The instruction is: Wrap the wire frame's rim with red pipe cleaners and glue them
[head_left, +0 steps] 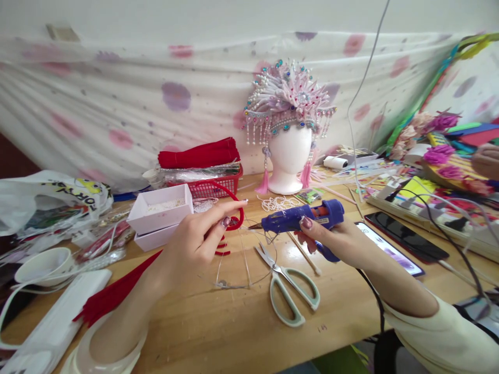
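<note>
My right hand (331, 240) is wrapped round a blue hot glue gun (300, 218), its nozzle pointing left. My left hand (198, 240) pinches a small red velvet-covered piece (236, 221) joined to a thin wire frame (244, 259). The nozzle tip sits right at that red piece. Just below the gun, a pair of pale green scissors (288, 291) lies flat on the wooden table (234, 332).
A white mannequin head (290, 156) wearing a pink beaded headdress stands at the back centre. A red basket (212, 184), pink boxes (159, 210), red strips (113, 293) and bags lie left. Two phones (405, 236), cables and paper flowers (444, 156) crowd the right.
</note>
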Demonstrator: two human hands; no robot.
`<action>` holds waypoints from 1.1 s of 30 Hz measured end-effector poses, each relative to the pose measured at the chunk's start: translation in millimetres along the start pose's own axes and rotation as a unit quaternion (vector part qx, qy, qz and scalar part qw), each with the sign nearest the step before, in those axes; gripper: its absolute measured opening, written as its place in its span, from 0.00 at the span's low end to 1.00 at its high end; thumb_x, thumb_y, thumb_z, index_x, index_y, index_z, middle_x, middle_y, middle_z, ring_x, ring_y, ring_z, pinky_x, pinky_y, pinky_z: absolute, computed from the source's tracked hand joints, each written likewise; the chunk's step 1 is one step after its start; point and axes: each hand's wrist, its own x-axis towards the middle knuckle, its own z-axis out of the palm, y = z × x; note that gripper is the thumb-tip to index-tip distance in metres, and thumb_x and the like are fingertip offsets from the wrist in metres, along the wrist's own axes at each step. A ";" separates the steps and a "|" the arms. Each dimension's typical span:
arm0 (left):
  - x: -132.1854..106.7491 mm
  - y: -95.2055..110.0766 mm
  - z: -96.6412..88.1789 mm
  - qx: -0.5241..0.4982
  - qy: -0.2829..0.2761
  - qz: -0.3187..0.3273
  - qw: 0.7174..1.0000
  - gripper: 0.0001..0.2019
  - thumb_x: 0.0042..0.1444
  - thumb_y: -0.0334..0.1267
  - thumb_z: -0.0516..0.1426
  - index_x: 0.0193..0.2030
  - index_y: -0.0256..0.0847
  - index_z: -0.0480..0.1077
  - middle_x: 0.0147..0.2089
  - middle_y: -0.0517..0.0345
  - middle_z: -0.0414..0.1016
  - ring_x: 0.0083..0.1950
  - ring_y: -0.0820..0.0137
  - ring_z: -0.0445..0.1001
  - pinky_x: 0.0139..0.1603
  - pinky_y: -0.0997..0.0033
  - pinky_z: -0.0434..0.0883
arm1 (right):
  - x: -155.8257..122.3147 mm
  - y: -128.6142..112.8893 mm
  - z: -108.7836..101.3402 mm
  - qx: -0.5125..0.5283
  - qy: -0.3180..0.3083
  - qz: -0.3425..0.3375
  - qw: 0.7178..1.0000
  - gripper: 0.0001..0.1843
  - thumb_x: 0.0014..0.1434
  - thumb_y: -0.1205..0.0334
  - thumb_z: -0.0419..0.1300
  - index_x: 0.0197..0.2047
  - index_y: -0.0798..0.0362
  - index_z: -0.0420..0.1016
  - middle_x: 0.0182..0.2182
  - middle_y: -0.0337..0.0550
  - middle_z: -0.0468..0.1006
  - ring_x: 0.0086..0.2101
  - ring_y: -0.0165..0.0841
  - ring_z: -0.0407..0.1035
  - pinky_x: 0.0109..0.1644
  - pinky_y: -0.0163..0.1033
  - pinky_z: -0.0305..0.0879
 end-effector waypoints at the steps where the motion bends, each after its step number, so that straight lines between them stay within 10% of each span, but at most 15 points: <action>1: -0.2 0.2 -0.2 -0.001 -0.001 -0.001 1.000 0.21 0.67 0.31 0.48 0.63 0.47 0.70 0.61 0.60 0.79 0.57 0.69 0.78 0.55 0.72 0.72 | -0.1 -0.4 0.0 0.001 0.000 0.000 1.000 0.37 0.52 0.22 0.58 0.24 0.52 0.72 0.19 0.39 0.72 0.19 0.29 0.67 0.20 0.35 0.58; 9: -1.1 2.0 -0.8 0.002 -0.005 -0.018 1.000 0.21 0.67 0.32 0.48 0.63 0.47 0.70 0.59 0.59 0.80 0.50 0.68 0.81 0.46 0.71 0.75 | -5.1 3.5 -2.0 -0.007 0.018 0.032 0.999 0.38 0.50 0.21 0.58 0.24 0.52 0.73 0.18 0.40 0.73 0.20 0.30 0.68 0.22 0.36 0.61; 33: 0.8 4.0 -4.1 0.022 -0.019 -0.015 0.999 0.20 0.69 0.36 0.48 0.63 0.46 0.71 0.64 0.55 0.77 0.61 0.64 0.77 0.61 0.63 0.74 | -12.4 14.0 -7.1 -0.010 -0.018 -0.006 1.000 0.38 0.58 0.25 0.54 0.23 0.53 0.77 0.24 0.46 0.80 0.25 0.33 0.70 0.30 0.39 0.62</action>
